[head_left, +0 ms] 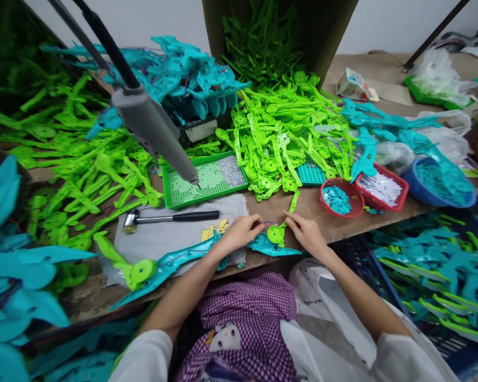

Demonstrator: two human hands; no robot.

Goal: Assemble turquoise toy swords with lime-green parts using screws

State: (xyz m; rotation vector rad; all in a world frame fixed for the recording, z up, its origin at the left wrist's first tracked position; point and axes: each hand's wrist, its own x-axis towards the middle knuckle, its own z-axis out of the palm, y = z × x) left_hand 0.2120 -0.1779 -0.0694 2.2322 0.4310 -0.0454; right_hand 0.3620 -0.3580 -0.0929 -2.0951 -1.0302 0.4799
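Note:
A long teal plastic shell lies along the front edge of the bench, with a round-ended lime-green arm at its left end. Another green arm is fitted at its right end. Above the shell my left hand is closed, thumb and fingertips pinched on a thin purple wire. My right hand is closed too, fingertips gripping the green arm at the right. Behind my left hand, a hammer rests on a grey cloth.
A grey power screwdriver hangs over a green tray of small screws. Piles of green arms and teal shells crowd the back. At right stand a red round basket, a red tray and a blue bowl.

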